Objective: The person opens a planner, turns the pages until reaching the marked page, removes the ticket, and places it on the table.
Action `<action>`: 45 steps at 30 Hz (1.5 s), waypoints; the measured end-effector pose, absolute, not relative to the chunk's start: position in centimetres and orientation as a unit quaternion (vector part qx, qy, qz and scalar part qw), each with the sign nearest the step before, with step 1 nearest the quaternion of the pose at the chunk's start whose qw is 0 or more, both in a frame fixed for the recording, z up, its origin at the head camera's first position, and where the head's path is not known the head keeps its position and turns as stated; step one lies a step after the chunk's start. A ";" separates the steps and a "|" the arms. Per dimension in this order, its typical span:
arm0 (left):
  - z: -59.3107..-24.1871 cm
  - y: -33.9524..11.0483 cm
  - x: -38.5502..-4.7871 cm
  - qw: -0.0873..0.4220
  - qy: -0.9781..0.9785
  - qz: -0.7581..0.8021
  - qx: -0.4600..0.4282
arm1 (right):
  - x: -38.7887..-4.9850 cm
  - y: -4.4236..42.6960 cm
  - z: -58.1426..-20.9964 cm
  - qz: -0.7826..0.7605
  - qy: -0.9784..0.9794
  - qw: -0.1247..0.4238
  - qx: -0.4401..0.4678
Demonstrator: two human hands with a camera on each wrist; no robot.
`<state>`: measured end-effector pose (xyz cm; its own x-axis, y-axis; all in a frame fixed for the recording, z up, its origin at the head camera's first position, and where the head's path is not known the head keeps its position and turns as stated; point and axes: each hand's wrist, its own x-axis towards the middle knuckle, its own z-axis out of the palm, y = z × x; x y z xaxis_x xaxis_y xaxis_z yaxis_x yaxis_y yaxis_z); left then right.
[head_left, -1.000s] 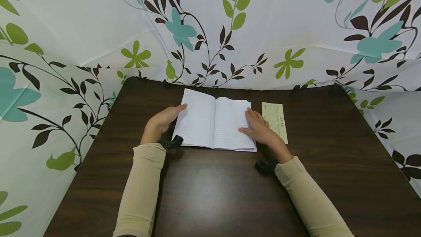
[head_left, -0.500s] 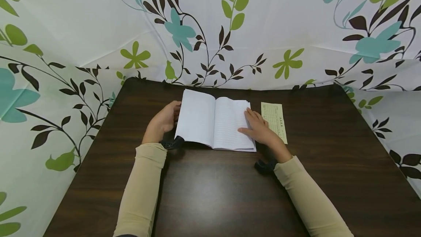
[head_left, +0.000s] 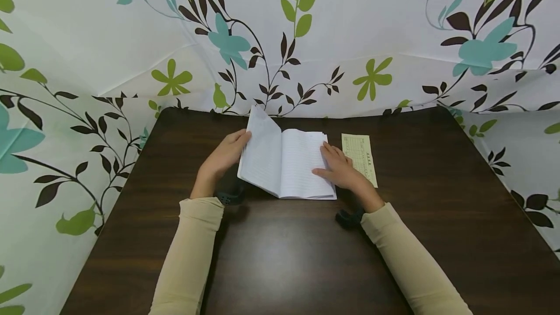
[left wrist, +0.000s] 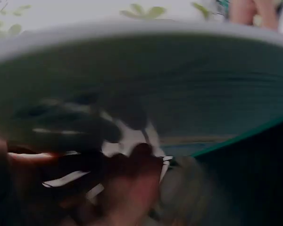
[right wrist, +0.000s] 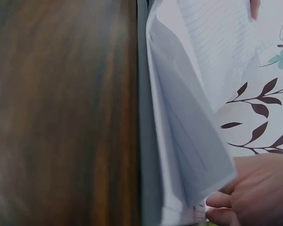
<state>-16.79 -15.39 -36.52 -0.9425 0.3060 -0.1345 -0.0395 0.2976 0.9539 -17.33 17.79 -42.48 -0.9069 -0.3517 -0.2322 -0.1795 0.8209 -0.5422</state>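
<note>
An open notebook (head_left: 303,169) with lined white pages lies at the table's back middle, its left side raised and slanting. My left hand (head_left: 224,157) holds that raised side at its outer edge, thumb over the page and fingers behind. In the left wrist view, the notebook's dark underside (left wrist: 203,89) arches above the blurred left hand (left wrist: 129,188). On the right page's outer edge rests my right hand (head_left: 343,173), fingers spread. The right wrist view has the right hand (right wrist: 262,190) beside a curled page corner (right wrist: 198,141).
A yellow printed slip of paper (head_left: 358,157) lies just right of the notebook, partly behind the right hand. The dark wooden table (head_left: 271,256) stretches toward the front. Behind it hangs a white cloth (head_left: 332,38) with leaf prints.
My left hand slipped its fingers behind the notebook's left side, which has risen from nearly flat to a slant. The right hand stays on the right page. The head view has shifted slightly.
</note>
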 end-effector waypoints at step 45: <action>-40.9 6.3 -16.4 0.168 0.972 0.132 0.101 | -19.0 21.4 -41.4 -0.320 0.922 0.178 -0.123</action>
